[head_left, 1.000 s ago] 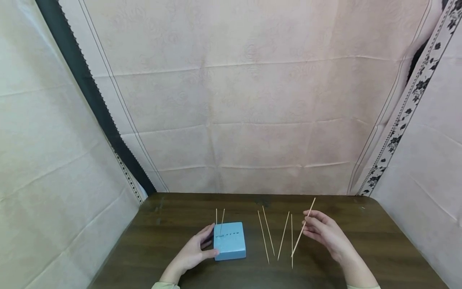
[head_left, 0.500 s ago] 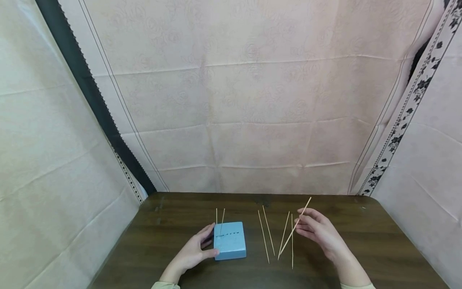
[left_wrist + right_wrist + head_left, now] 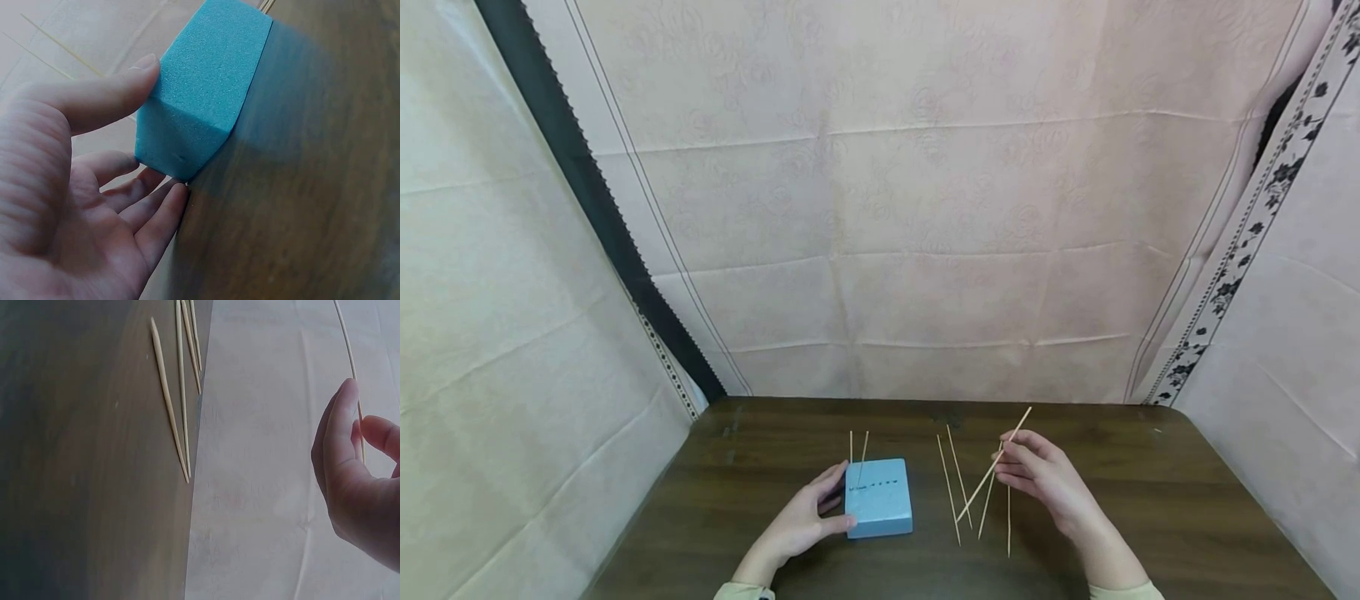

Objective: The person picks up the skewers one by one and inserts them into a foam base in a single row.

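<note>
A light blue foam block (image 3: 880, 507) lies on the table, a row of dark marks across its top. My left hand (image 3: 805, 518) grips its left side, the thumb on the near corner; the left wrist view shows the thumb on one face of the block (image 3: 206, 69) and fingertips at another. Two thin wooden skewers (image 3: 851, 447) stick up from its far left part. Between thumb and fingers, my right hand (image 3: 1047, 482) pinches another skewer (image 3: 977, 491), slanted above the table. Below it, several loose skewers (image 3: 948, 490) lie spread out, partly hidden by the right hand.
The dark brown wooden table (image 3: 760, 467) ends at a pale cloth backdrop (image 3: 925, 317). Cloth also hangs along the left side (image 3: 550, 375) and the right side (image 3: 1292, 350).
My right hand has moved left with its skewer, whose lower end has passed over the loose skewers towards the block. The left hand and block have stayed in place.
</note>
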Available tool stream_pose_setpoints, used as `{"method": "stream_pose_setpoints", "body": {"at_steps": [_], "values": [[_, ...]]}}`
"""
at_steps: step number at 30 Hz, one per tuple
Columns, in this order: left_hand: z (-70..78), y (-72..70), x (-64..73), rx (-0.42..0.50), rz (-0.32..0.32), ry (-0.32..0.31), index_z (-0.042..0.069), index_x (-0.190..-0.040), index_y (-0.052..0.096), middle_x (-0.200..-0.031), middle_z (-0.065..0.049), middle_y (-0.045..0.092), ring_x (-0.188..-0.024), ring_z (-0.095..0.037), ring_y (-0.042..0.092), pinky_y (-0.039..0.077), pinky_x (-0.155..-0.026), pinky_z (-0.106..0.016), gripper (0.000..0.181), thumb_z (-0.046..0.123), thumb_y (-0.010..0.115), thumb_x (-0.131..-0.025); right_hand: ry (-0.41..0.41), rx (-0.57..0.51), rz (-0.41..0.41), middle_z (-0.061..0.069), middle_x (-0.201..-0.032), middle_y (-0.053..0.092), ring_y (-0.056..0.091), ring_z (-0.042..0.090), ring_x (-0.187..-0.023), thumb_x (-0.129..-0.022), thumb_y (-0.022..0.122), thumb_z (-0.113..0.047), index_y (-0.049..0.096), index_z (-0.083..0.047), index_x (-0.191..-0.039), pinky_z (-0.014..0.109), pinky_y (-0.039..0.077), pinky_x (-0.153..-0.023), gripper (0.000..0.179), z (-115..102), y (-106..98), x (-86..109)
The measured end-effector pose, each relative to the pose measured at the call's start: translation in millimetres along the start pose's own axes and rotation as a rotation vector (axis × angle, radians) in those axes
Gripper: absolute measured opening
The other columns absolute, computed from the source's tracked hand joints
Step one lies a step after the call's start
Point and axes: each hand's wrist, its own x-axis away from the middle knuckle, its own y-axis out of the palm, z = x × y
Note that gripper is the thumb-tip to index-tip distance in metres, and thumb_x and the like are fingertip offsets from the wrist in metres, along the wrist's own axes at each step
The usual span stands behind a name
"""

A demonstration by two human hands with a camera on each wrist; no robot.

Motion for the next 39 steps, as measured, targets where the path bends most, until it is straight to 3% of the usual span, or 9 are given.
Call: {"method": "stream_pose_setpoints", "body": {"at_steps": [16,24,39], "values": [[2.4,0.1,-0.2,-0.016,-0.002,0.010,0.001,-0.167,0.029,-0.172,-0.029,0.024,-0.155,-0.047,0.032,0.043,-0.119,-0.054,0.096,0.023,0.086,-0.093,-0.051,-0.034,0.064,0.015,-0.102,0.073,0.077,0.027,-0.096,-0.109,0.062,-0.009,0.056,0.009,-0.128,0.039,0.065,-0.091,0.027,-1,41,-14.7],[1.1,0.1,-1.3,-0.022,0.003,0.012,0.001,-0.167,0.030,-0.172,-0.029,0.025,-0.155,-0.046,0.033,0.044,-0.119,-0.054,0.096,0.024,0.086,-0.093,-0.099,-0.025,0.082,0.018,-0.104,0.073,0.075,0.036,-0.100,-0.108,0.063,-0.008,0.062,0.003,-0.129,0.039,0.065,-0.090,0.024,-1,70,-22.4],[1.2,0.6,-0.3,-0.026,0.007,0.001,0.003,-0.168,0.031,-0.171,-0.029,0.026,-0.154,-0.047,0.034,0.043,-0.118,-0.056,0.095,0.025,0.087,-0.093,-0.216,-0.021,0.073,0.020,-0.106,0.072,0.076,0.031,-0.095,-0.107,0.066,-0.008,0.069,-0.002,-0.128,0.036,0.066,-0.087,0.022,0,116,-24.3]]}}
